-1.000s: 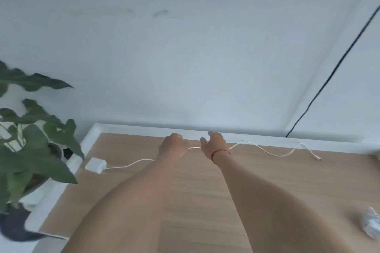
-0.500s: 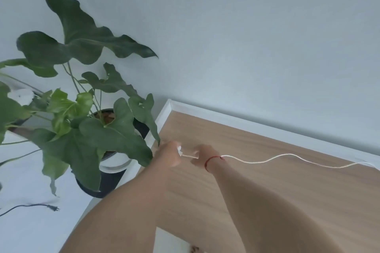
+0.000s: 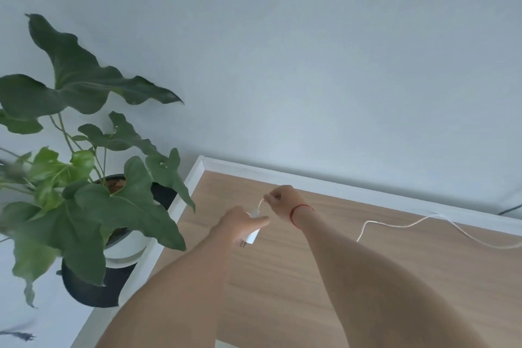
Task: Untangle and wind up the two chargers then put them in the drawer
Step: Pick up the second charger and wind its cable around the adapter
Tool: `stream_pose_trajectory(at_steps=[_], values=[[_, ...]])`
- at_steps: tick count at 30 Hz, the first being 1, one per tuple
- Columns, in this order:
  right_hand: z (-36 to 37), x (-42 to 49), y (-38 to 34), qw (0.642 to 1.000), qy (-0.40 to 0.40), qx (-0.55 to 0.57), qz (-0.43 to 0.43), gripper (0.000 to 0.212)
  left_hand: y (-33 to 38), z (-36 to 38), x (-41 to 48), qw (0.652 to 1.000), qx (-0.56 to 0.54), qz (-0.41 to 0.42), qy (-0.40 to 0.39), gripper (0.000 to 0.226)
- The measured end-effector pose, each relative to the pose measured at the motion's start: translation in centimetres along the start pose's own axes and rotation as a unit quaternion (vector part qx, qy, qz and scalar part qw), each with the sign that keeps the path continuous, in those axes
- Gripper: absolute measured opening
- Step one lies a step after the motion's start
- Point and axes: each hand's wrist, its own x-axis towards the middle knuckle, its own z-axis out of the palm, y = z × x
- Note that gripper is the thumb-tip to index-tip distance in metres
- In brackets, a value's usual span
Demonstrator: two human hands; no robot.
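Near the desk's left corner, beside the potted plant (image 3: 113, 206), the charger block (image 3: 252, 236) is gripped by the left hand (image 3: 240, 223), and its cable (image 3: 404, 225) is pinched just above it by the right hand (image 3: 282, 198); if winding is hurried, the leaves could be brushed, or the slack trailing rightward could be kinked at the block or dragged off the table (image 3: 282, 291); glossy broad leaves, a smooth boxy shell, thin limp cord and matte wood grain are noted.
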Motion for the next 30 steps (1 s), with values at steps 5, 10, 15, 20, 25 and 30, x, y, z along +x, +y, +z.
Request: stream_pose_trajectory(at_steps=[5,10,15,20,25,30], values=[[-8.2,-3.9,1.8,0.997,0.068,0.031,-0.003,0.032,7.1,0.7,-4.0,0.995,0.005,0.093,-0.032,0.046],[-15.8,-9.0,4.4,0.985,0.146,0.093,0.002,0.032,14.4,2.7,-7.8,0.978,-0.089,0.189,-0.019,0.052],[-21.7,-14.2,6.5,0.975,0.182,0.122,0.033,0.048,21.4,4.9,-12.7,0.931,-0.286,0.222,-0.04,0.043],[-25.8,-17.8,8.0,0.964,0.183,0.189,0.026,0.058,25.7,6.5,-16.4,0.906,-0.344,0.245,-0.034,0.051],[-28.4,-19.7,8.9,0.944,0.219,0.244,0.02,0.06,28.0,6.5,-19.9,0.889,-0.342,0.299,-0.068,0.045],[-31.1,-21.4,7.9,0.913,0.264,0.312,0.01,0.06,30.6,5.5,-23.8,0.871,-0.307,0.382,-0.039,0.037]])
